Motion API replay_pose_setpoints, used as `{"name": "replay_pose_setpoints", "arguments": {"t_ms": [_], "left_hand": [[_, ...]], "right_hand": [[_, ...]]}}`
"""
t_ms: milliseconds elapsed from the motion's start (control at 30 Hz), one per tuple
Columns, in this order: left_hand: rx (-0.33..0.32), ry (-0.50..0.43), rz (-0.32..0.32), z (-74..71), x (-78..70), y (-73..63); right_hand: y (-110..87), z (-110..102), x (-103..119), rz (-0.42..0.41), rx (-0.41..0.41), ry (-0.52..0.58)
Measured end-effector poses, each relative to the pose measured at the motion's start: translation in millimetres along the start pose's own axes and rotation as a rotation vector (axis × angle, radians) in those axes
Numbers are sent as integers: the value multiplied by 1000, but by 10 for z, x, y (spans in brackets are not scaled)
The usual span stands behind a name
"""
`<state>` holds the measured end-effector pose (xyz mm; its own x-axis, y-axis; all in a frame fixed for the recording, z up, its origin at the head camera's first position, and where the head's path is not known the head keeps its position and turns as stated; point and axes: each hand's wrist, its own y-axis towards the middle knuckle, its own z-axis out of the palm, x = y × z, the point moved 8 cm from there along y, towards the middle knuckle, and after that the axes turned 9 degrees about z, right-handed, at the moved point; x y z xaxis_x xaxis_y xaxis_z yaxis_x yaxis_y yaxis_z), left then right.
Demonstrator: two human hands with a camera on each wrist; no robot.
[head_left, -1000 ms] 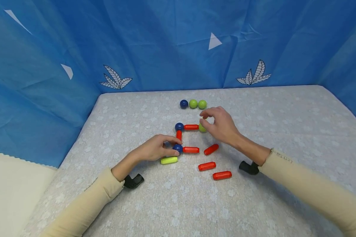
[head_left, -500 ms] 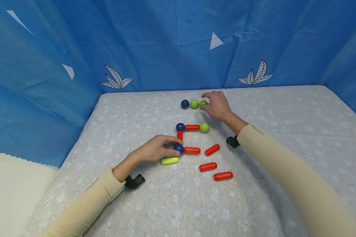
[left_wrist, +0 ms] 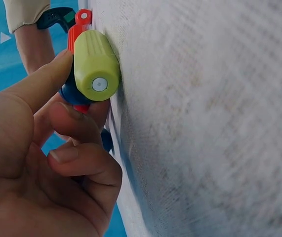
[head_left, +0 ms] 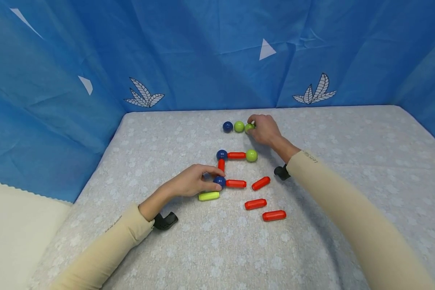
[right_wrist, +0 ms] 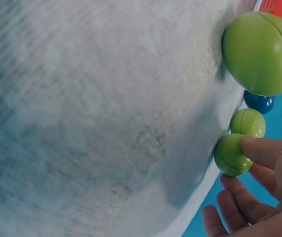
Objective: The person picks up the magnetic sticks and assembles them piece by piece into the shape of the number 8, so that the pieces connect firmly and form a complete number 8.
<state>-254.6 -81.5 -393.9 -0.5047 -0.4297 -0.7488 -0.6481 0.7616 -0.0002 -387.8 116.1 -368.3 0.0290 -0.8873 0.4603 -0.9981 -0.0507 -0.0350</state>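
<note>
My left hand pinches a blue ball between thumb and fingers. A red stick extends right from that ball, and another red stick runs back to a second blue ball. From there a further red stick leads to a green ball. At the back, my right hand grips the rightmost green ball of a short row, thumb and fingertips on it. Beside it sit another green ball and a blue ball.
A yellow-green stick lies right by my left thumb. Three loose red sticks, the nearest one included, lie right of centre on the patterned tablecloth. A blue curtain hangs behind the table.
My right hand has left the green ball at the end of the red stick, reached back to the row and closed on its rightmost green ball. My left hand keeps its hold.
</note>
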Motion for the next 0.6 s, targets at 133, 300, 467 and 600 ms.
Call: {"name": "replay_pose_setpoints", "arguments": {"t_ms": [133,300,467,600], "left_hand": [[3,-7,-1,6,-4,-1],[-1,-5,1,0,-11,-5],[0,-15,-9,0,7,-4],[5,-23,-11,-5,11,-8]], "right_hand": [[-29,-11,-10,-2,-14,11],[-127,-112,0,-2,-58,90],[-347,-239,47,-57,-99,197],[-654,-263,100,-141,-100,237]]}}
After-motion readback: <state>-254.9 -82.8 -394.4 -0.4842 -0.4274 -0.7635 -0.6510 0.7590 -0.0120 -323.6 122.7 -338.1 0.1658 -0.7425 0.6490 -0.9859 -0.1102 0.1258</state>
